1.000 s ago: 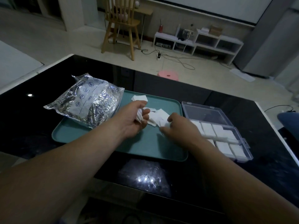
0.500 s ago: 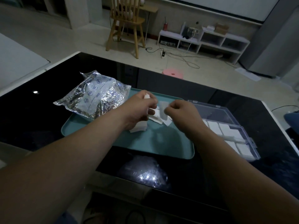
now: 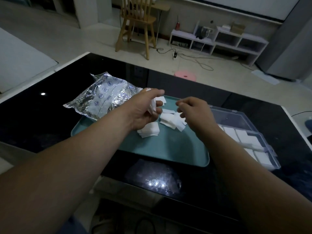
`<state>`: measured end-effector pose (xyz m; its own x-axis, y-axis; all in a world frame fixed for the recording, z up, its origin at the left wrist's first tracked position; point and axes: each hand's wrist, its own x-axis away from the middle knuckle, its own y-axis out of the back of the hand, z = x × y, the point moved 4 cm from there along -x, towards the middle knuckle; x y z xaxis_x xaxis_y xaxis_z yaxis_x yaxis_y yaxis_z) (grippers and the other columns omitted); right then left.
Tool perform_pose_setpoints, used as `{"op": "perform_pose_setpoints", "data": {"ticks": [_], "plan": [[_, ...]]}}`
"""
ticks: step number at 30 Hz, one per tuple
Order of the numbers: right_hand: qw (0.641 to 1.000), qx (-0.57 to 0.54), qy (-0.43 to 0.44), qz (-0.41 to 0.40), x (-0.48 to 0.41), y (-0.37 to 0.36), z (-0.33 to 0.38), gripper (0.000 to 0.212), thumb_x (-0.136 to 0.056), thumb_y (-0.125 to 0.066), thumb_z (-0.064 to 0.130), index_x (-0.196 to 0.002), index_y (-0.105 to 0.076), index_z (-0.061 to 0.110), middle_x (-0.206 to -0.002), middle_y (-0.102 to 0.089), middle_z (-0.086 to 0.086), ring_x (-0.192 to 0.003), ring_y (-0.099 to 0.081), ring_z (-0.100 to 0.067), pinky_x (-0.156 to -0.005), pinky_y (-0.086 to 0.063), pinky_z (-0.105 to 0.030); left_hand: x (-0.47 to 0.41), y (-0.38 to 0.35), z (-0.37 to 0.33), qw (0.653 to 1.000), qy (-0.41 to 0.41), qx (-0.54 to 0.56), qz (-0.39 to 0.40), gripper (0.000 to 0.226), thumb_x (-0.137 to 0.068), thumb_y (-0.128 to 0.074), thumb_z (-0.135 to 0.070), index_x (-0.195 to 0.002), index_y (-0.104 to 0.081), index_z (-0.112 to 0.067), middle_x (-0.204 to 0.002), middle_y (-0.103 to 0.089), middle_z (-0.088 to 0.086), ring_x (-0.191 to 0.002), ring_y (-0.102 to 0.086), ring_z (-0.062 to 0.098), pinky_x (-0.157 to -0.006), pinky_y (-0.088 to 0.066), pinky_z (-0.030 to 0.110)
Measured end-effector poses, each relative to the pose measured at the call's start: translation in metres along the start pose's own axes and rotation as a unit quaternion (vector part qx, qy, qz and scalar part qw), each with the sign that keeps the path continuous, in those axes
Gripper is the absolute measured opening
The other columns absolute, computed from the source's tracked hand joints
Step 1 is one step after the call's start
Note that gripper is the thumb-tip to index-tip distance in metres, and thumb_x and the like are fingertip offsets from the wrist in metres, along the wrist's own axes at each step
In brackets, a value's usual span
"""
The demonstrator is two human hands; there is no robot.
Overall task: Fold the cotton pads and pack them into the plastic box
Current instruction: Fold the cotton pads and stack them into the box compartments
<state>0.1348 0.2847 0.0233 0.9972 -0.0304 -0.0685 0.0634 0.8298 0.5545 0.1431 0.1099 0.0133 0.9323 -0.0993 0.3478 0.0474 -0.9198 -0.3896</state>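
A pale floor (image 3: 219,78) lies dimly lit beyond the glossy black table (image 3: 33,119). A light wooden spindle-back chair (image 3: 135,22) stands near a low white open shelf unit (image 3: 182,33). A round pink plastic stool (image 3: 185,76) sits beside trailing cables (image 3: 202,65).

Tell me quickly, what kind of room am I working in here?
Probably a living room at home, not a workshop: a wooden spindle-back chair and a low white cubby shelf stand on the pale floor beyond the glossy black table.
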Motion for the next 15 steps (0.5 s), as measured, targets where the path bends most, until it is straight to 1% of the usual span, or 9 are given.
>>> {"op": "perform_pose_setpoints", "data": {"ticks": [2, 4, 6, 8, 9, 11, 13, 15], "plan": [[0.993, 0.113, 0.016, -0.018, -0.008, 0.005, -0.017, 0.022, -0.102, -0.053, 0.017, -0.109, -0.074, 0.021, -0.107, -0.075, 0.005, -0.090, -0.068, -0.016, -0.076, -0.050, -0.030, -0.003, 0.002, 0.001, 0.999, 0.012, 0.038, -0.018, 0.006, -0.099, -0.060, -0.017, -0.105, -0.057, -0.017, -0.087, -0.058, 0.010, -0.055, -0.050, 0.016, -0.037, -0.034, 0.016], [0.981, 0.193, 0.007, -0.017, -0.016, 0.010, -0.032, 0.027, -0.102, -0.052, 0.014, -0.118, -0.073, 0.019, -0.121, -0.073, 0.000, -0.105, -0.066, -0.021, -0.084, -0.044, -0.029, -0.005, 0.005, 0.002, 0.998, 0.017, 0.053, -0.033, 0.011, -0.099, -0.055, -0.015, -0.108, -0.061, -0.013, -0.081, -0.063, 0.011, -0.055, -0.051, 0.016, -0.039, -0.036, 0.017], [0.967, 0.255, -0.006, 0.009, -0.022, 0.011, -0.044, 0.033, -0.101, -0.053, 0.010, -0.129, -0.068, 0.019, -0.132, -0.070, -0.004, -0.119, -0.064, -0.027, -0.094, -0.047, -0.033, -0.007, 0.008, 0.005, 0.998, 0.024, 0.042, -0.038, 0.014, -0.099, -0.054, -0.016, -0.110, -0.062, -0.014, -0.072, -0.065, 0.009, -0.054, -0.050, 0.016, -0.039, -0.034, 0.017], [0.950, 0.306, 0.000, 0.061, -0.024, 0.005, -0.051, 0.045, -0.097, -0.058, 0.008, -0.139, -0.061, 0.022, -0.142, -0.064, -0.005, -0.128, -0.060, -0.028, -0.105, -0.047, -0.039, -0.006, 0.007, 0.007, 0.999, 0.029, 0.019, -0.033, 0.014, -0.098, -0.054, -0.017, -0.109, -0.061, -0.014, -0.067, -0.063, 0.006, -0.053, -0.048, 0.015, -0.037, -0.032, 0.017], [0.940, 0.330, 0.008, 0.089, -0.024, 0.000, -0.053, 0.049, -0.095, -0.060, 0.011, -0.142, -0.058, 0.024, -0.145, -0.062, -0.005, -0.130, -0.058, -0.029, -0.108, -0.047, -0.042, -0.006, 0.005, 0.007, 0.999, 0.030, 0.006, -0.028, 0.013, -0.098, -0.055, -0.017, -0.108, -0.061, -0.013, -0.067, -0.062, 0.005, -0.054, -0.047, 0.014, -0.038, -0.032, 0.017], [0.920, 0.370, 0.015, 0.124, -0.024, -0.007, -0.055, 0.051, -0.095, -0.061, 0.023, -0.145, -0.052, 0.031, -0.146, -0.059, -0.004, -0.131, -0.056, -0.031, -0.108, -0.047, -0.047, -0.006, 0.002, 0.010, 0.999, 0.034, -0.015, -0.017, 0.011, -0.098, -0.056, -0.017, -0.107, -0.061, -0.014, -0.067, -0.061, 0.004, -0.055, -0.046, 0.013, -0.039, -0.030, 0.016], [0.906, 0.406, 0.029, 0.118, -0.025, -0.011, -0.055, 0.042, -0.097, -0.057, 0.032, -0.139, -0.055, 0.030, -0.140, -0.061, -0.004, -0.126, -0.058, -0.031, -0.105, -0.048, -0.045, -0.008, 0.001, 0.014, 0.999, 0.041, -0.025, -0.009, 0.014, -0.097, -0.057, -0.018, -0.110, -0.062, -0.015, -0.070, -0.061, 0.003, -0.055, -0.046, 0.013, -0.040, -0.030, 0.017], [0.896, 0.430, 0.054, 0.102, -0.026, -0.010, -0.053, 0.034, -0.098, -0.055, 0.030, -0.131, -0.060, 0.026, -0.131, -0.063, -0.005, -0.118, -0.060, -0.031, -0.100, -0.048, -0.044, -0.012, 0.001, 0.018, 0.998, 0.046, -0.030, -0.013, 0.019, -0.096, -0.058, -0.018, -0.114, -0.063, -0.014, -0.072, -0.063, 0.004, -0.055, -0.046, 0.013, -0.042, -0.030, 0.018]]}}
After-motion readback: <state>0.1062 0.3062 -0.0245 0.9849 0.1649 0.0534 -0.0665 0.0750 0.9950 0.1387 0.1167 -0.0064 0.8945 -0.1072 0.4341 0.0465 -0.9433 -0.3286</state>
